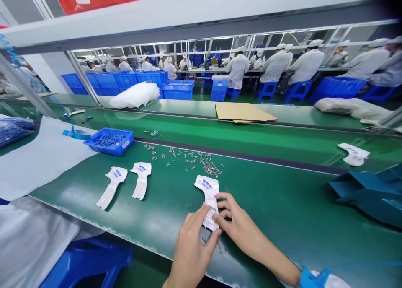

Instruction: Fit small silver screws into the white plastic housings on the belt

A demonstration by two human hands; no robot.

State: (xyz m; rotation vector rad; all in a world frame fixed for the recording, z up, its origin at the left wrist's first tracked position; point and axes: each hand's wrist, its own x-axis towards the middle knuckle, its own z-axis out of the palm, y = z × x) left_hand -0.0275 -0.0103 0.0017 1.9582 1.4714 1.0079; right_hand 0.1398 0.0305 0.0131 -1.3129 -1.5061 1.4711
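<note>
A white pistol-shaped plastic housing half (208, 189) lies on the green bench in front of me, its inner side facing up and blue parts seated in its head. My left hand (196, 240) grips the lower end of its handle from the left, thumb and fingers pinched on the edge. From the right, my right hand (234, 216) curls its fingers along the same handle. Fingertips cover part of the handle's inside. Just beyond the housing half is a scatter of small metal pieces (211, 167), too small to name.
Two similar housing halves (124, 187) lie to the left. A blue tray (125, 147) of small blue parts stands behind them. Brown cardboard (243, 112) rests on the far ledge. Another white shell (354, 154) and a dark teal bin (367, 193) are at right. People in white work beyond.
</note>
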